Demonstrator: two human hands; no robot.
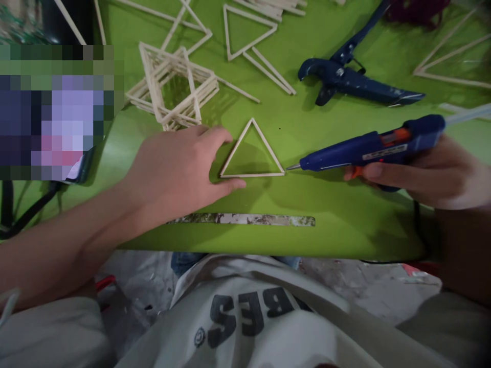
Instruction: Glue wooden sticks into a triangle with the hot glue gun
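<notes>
A small triangle of thin wooden sticks (264, 149) lies flat on the green table (345, 230). My left hand (180, 171) rests on the table at the triangle's left corner, fingers together, thumb and forefinger touching the sticks there. My right hand (425, 174) grips a blue glue gun (368, 148) lying nearly level, a finger on its orange trigger. The gun's metal nozzle points left and touches the triangle's right bottom corner.
A stacked square frame of sticks (172, 87) stands behind my left hand. More stick triangles (245, 30) and loose sticks lie further back. Blue cutters (356, 82) lie behind the gun. A stained flat strip (245, 220) lies near the table's front edge. Larger stick shapes (452, 56) sit far right.
</notes>
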